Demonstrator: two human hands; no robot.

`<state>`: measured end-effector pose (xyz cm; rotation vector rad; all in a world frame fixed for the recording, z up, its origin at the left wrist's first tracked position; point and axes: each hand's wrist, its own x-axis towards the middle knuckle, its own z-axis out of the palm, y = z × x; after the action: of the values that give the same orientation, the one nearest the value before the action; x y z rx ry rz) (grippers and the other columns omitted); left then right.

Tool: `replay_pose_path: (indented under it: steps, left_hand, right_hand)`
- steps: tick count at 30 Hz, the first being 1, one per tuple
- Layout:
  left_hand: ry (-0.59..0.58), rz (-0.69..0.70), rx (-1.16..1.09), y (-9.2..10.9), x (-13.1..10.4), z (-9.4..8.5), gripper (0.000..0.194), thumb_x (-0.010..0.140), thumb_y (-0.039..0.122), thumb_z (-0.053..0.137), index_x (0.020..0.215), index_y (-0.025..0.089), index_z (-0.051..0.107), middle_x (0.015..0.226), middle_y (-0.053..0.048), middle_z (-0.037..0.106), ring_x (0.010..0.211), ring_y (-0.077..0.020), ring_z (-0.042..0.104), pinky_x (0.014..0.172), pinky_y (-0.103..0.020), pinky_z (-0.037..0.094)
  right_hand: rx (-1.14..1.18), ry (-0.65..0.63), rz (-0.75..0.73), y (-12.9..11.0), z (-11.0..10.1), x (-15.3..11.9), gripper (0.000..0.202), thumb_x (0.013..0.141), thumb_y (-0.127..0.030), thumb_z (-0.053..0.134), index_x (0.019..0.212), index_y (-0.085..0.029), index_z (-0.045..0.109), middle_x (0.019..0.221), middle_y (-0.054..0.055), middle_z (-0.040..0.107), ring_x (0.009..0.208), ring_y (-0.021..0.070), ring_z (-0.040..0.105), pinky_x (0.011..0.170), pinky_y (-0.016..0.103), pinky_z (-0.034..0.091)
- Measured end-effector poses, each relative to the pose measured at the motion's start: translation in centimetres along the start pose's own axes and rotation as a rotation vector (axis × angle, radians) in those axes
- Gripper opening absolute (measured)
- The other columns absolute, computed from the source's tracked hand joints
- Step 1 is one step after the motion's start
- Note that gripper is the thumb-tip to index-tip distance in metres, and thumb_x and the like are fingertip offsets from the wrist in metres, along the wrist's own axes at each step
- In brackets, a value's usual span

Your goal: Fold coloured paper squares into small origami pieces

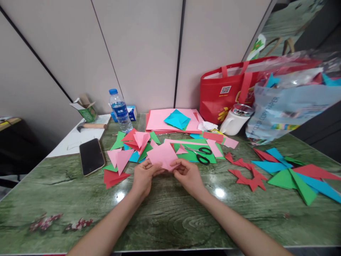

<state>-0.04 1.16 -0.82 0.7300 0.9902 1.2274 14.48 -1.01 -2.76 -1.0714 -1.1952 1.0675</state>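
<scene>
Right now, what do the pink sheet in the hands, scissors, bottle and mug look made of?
Pink sheet: matte paper; thin edges, no glare.
Scissors: black loops, probably plastic; slim greyish blades, likely metal.
Bottle: clear plastic, likely; see-through walls.
Mug: smooth white, maybe ceramic; its lid is mirror-shiny, metal or coated plastic, can't tell.

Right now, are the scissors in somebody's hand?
No, the scissors lie on green paper, while the left hand and right hand hold a pink sheet.
</scene>
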Motion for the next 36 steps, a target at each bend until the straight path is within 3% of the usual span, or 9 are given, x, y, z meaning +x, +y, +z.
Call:
replay_pose_path:
  steps: [4,8,11,14,18,21,26,31,36]
  left_hand:
    - [-0.027,0.013,0.107,0.4,0.5,-0.5,0.027,0.053,0.018,0.078,0.076,0.009,0.066,0.071,-0.004,0.071,0.059,-0.0144,0.064,0.058,-0.026,0.054]
    - [-0.104,0.074,0.24,0.4,0.2,-0.4,0.022,0.059,0.02,0.074,0.077,0.01,0.064,0.068,-0.002,0.067,0.061,-0.0133,0.062,0.06,-0.024,0.052]
    - [-0.089,0.165,0.269,0.4,-0.1,-0.1,0.034,0.064,0.023,0.069,0.096,0.015,0.059,0.079,-0.002,0.067,0.066,-0.0129,0.062,0.055,-0.021,0.05]
    - [-0.074,0.25,0.249,0.6,-0.1,0.0,0.051,0.066,0.021,0.068,0.112,0.022,0.047,0.077,0.002,0.065,0.062,-0.0113,0.06,0.053,-0.02,0.047]
    - [-0.056,0.294,0.233,0.5,0.0,-0.1,0.034,0.067,0.022,0.068,0.097,0.021,0.052,0.07,0.003,0.063,0.062,-0.0108,0.06,0.054,-0.018,0.045]
    - [-0.124,0.233,0.26,0.3,-0.1,-0.1,0.018,0.068,0.025,0.068,0.082,0.016,0.06,0.074,0.0,0.064,0.066,-0.0109,0.059,0.058,-0.019,0.046]
    - [-0.165,0.151,0.269,0.0,-0.1,-0.2,0.024,0.068,0.026,0.068,0.089,0.015,0.069,0.09,-0.006,0.067,0.074,-0.014,0.06,0.063,-0.022,0.047]
    - [-0.134,0.177,0.326,-0.1,-0.1,-0.4,0.022,0.069,0.027,0.066,0.088,0.017,0.072,0.087,-0.006,0.07,0.072,-0.0145,0.06,0.063,-0.022,0.047]
    - [-0.171,0.189,0.333,-0.3,-0.2,-0.4,0.022,0.069,0.027,0.066,0.088,0.018,0.072,0.091,-0.007,0.07,0.082,-0.0187,0.062,0.071,-0.027,0.049]
  right_hand:
    - [-0.167,-0.01,-0.09,0.1,-1.4,0.9,0.026,0.064,-0.008,0.045,0.074,-0.018,0.067,0.076,0.002,0.068,0.072,0.017,0.063,0.069,0.03,0.049]
    - [-0.22,-0.097,-0.179,-0.3,-1.9,1.2,0.029,0.072,-0.01,0.046,0.079,-0.022,0.071,0.081,0.002,0.069,0.076,0.0166,0.063,0.072,0.03,0.049]
    - [-0.239,-0.136,-0.22,-0.6,-1.6,0.9,0.023,0.073,-0.013,0.055,0.085,-0.023,0.071,0.082,0.003,0.069,0.075,0.0173,0.063,0.068,0.029,0.05]
    - [-0.214,-0.169,-0.236,-0.8,-1.2,0.6,0.021,0.073,-0.019,0.062,0.091,-0.024,0.07,0.091,0.006,0.068,0.081,0.0191,0.063,0.069,0.03,0.051]
    - [-0.257,-0.165,-0.327,-0.9,-1.2,0.4,0.022,0.071,-0.022,0.067,0.092,-0.025,0.07,0.096,0.006,0.067,0.087,0.0209,0.062,0.076,0.033,0.049]
    - [-0.285,-0.097,-0.375,-0.9,-1.4,0.5,0.02,0.072,-0.02,0.067,0.091,-0.026,0.071,0.093,0.006,0.066,0.084,0.0206,0.062,0.072,0.032,0.049]
    - [-0.327,-0.1,-0.405,-0.7,-1.7,0.7,0.02,0.072,-0.021,0.068,0.09,-0.027,0.071,0.093,0.006,0.064,0.085,0.0208,0.06,0.071,0.032,0.049]
    - [-0.455,-0.141,-0.483,-0.7,-2.0,0.8,0.013,0.072,-0.022,0.068,0.082,-0.025,0.073,0.095,0.008,0.062,0.083,0.021,0.058,0.069,0.033,0.049]
    - [-0.382,-0.051,-0.335,-1.0,-1.6,0.8,0.008,0.071,-0.028,0.068,0.072,-0.021,0.071,0.078,0.005,0.062,0.072,0.0171,0.058,0.061,0.028,0.049]
